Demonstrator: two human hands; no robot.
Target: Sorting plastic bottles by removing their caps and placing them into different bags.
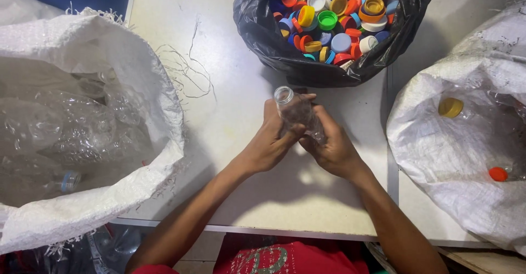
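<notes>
Bottle (296, 112), clear, uncapped and crushed, sits gripped in both our hands over the table (230, 110), left hand (268, 140) closed on its neck side, right hand (329, 148) wrapped round its base, mouth pointing toward the black bag of caps (329, 16).

A large white woven sack (137, 88) stood open at the left of the desk (241, 120), holding crushed clear bottles, one of which bore a narrow blue-and-white label band (68, 181). A black plastic bag (257, 27) sat at the top centre, its mouth rolled open on a heap of coloured bottle caps. A second white woven sack (438, 142) lay at the right, holding capped bottles.
</notes>
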